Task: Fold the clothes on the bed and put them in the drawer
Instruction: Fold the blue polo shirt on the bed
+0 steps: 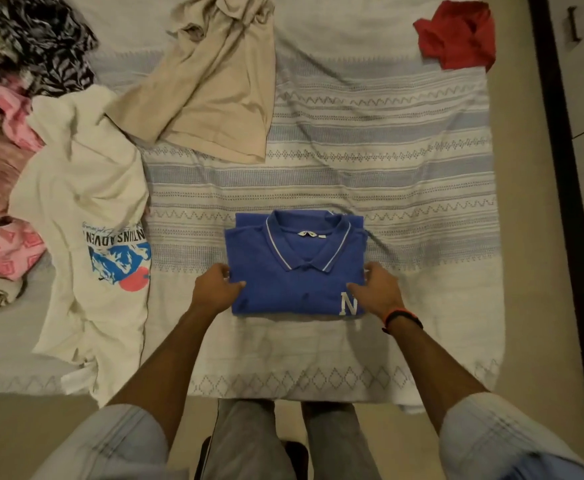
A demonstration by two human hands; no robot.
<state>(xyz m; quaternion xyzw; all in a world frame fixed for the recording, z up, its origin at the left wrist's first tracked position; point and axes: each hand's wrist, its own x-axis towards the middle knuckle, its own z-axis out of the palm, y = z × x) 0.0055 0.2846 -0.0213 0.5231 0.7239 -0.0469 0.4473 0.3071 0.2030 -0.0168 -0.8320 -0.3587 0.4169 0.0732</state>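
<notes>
On the bed [387,161], the folded blue polo [283,271] looks soft and floppy; left hand [216,287] and right hand [377,289] pinch its side edges, best lifted supported underneath.

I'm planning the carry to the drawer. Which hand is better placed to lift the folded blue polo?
Neither clearly: the left hand grips the blue polo at its left edge, the right hand at its right. A two-handed lift probably suits best.
</notes>
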